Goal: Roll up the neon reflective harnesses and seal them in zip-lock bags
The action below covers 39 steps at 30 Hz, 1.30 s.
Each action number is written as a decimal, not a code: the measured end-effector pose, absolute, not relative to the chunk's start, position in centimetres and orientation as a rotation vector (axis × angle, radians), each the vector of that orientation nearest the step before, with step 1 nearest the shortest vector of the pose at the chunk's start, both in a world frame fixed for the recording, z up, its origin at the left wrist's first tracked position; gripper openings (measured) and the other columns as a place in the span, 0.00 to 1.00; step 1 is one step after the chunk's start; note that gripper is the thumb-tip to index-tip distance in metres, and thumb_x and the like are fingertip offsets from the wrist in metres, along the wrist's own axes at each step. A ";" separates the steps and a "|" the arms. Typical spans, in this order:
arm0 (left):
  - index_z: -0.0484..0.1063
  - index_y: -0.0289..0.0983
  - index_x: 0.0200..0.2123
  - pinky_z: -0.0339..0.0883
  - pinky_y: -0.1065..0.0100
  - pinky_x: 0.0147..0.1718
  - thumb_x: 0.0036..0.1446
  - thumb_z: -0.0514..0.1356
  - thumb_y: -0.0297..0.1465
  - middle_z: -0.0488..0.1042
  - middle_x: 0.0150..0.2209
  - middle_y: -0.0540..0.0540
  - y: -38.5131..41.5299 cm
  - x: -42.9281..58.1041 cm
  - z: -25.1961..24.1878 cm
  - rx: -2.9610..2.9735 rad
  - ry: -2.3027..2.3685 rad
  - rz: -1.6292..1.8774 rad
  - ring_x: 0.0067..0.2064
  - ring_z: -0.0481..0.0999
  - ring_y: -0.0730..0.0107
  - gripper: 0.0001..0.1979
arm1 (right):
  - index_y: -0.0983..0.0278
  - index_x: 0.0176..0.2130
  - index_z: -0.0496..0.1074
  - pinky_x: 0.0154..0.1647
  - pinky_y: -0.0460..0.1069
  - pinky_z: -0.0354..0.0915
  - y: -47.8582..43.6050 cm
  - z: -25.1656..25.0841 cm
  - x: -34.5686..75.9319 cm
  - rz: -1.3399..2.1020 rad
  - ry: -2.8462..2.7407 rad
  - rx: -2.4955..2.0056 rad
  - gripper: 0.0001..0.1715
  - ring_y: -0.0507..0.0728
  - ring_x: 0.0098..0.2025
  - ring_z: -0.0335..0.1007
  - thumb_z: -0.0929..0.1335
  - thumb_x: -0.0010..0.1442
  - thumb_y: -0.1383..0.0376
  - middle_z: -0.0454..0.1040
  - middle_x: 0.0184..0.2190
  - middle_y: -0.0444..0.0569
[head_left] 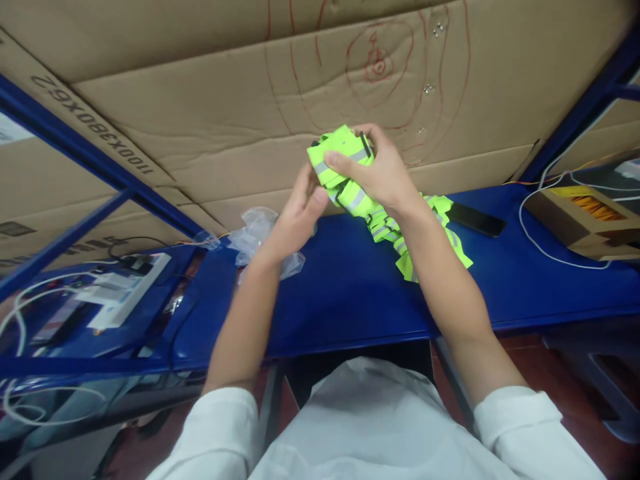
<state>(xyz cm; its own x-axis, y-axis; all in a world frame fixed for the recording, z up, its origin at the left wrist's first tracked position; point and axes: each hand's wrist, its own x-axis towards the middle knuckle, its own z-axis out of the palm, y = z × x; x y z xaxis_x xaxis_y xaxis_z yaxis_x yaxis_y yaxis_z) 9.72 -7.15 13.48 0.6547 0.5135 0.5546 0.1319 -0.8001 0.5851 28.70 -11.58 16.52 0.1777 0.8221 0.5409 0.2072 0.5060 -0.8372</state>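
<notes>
A folded bundle of neon-yellow reflective strap (pixel 341 155) with grey stripes and black edging is held up above the table. My right hand (pixel 377 167) grips it from the right, thumb pressed across its front and fingers behind. On the lower left side, my left hand (pixel 303 217) closes round its edge, with the fingertips partly hidden behind the bundle. More of the same yellow strapping (pixel 400 233) trails down from the bundle and lies in a heap on the table, partly covered by my right forearm.
Crumpled clear plastic bags (pixel 253 233) lie left on the blue table (pixel 340 293). A black phone (pixel 477 219) rests right of the strap heap. Farther right stands an open cardboard box (pixel 585 223) beside a white cable. A power strip (pixel 127 293) sits left, and a cardboard wall (pixel 225 127) rises behind.
</notes>
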 end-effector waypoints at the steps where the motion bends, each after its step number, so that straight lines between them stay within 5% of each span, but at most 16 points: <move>1: 0.51 0.50 0.75 0.63 0.49 0.69 0.67 0.50 0.62 0.59 0.75 0.41 -7.0 8.0 13.2 2.457 0.574 0.765 0.73 0.63 0.50 0.41 | 0.58 0.49 0.66 0.53 0.52 0.73 -11.1 16.2 29.1 0.550 -1.348 -1.008 0.42 0.58 0.49 0.75 0.77 0.50 0.34 0.79 0.49 0.48; 4: 0.61 0.40 0.72 0.60 0.44 0.68 0.61 0.60 0.60 0.68 0.68 0.32 -6.5 3.2 11.3 2.658 1.119 0.018 0.68 0.69 0.38 0.44 | 0.58 0.49 0.66 0.53 0.53 0.72 -9.7 15.5 29.9 0.488 -1.363 -1.065 0.40 0.59 0.50 0.75 0.78 0.50 0.38 0.78 0.48 0.47; 6: 0.56 0.36 0.74 0.59 0.37 0.66 0.60 0.61 0.59 0.64 0.69 0.25 -6.0 0.9 9.5 2.671 1.463 -0.253 0.67 0.68 0.27 0.49 | 0.58 0.50 0.67 0.56 0.55 0.71 -8.9 15.0 29.9 0.426 -1.412 -1.104 0.38 0.61 0.53 0.74 0.79 0.51 0.41 0.78 0.48 0.47; 9: 0.48 0.37 0.76 0.61 0.40 0.64 0.62 0.61 0.55 0.64 0.70 0.26 -5.4 -0.7 7.4 2.636 1.502 -0.388 0.67 0.69 0.29 0.49 | 0.59 0.51 0.68 0.58 0.57 0.69 -8.5 14.0 29.1 0.385 -1.507 -1.145 0.39 0.63 0.54 0.73 0.79 0.50 0.42 0.77 0.50 0.48; 13: 0.49 0.39 0.75 0.63 0.42 0.63 0.65 0.60 0.52 0.68 0.68 0.31 -6.2 -0.1 6.8 2.692 1.393 -0.226 0.65 0.72 0.34 0.44 | 0.62 0.53 0.70 0.55 0.58 0.67 -9.1 11.3 28.1 0.475 -1.625 -1.268 0.45 0.65 0.53 0.73 0.78 0.48 0.39 0.77 0.50 0.52; 21: 0.54 0.38 0.73 0.62 0.47 0.65 0.57 0.72 0.48 0.70 0.65 0.32 -9.6 8.0 3.8 2.971 1.105 0.648 0.66 0.71 0.42 0.49 | 0.60 0.58 0.69 0.43 0.53 0.65 -12.0 6.2 31.2 0.426 -1.694 -1.816 0.41 0.66 0.45 0.76 0.77 0.54 0.42 0.80 0.43 0.51; 29: 0.45 0.34 0.77 0.64 0.50 0.63 0.54 0.73 0.52 0.69 0.66 0.28 -8.5 9.8 -1.4 2.938 1.113 0.488 0.64 0.73 0.42 0.60 | 0.62 0.61 0.68 0.43 0.53 0.68 -13.9 3.5 30.8 0.445 -2.197 -1.769 0.35 0.70 0.52 0.78 0.73 0.63 0.47 0.80 0.52 0.56; 34: 0.53 0.32 0.74 0.65 0.50 0.61 0.51 0.73 0.56 0.73 0.63 0.29 -8.3 9.0 -1.6 2.958 1.025 0.424 0.61 0.76 0.41 0.59 | 0.67 0.63 0.69 0.52 0.59 0.70 -14.5 2.0 29.9 0.318 -2.128 -1.713 0.31 0.71 0.53 0.77 0.67 0.71 0.50 0.70 0.61 0.65; 39: 0.55 0.34 0.74 0.54 0.45 0.69 0.54 0.71 0.55 0.67 0.68 0.28 -8.8 8.9 -0.9 2.954 1.023 0.502 0.68 0.69 0.42 0.55 | 0.69 0.57 0.70 0.50 0.59 0.70 -14.0 0.5 29.2 0.246 -1.795 -1.667 0.27 0.68 0.48 0.76 0.62 0.74 0.51 0.76 0.51 0.63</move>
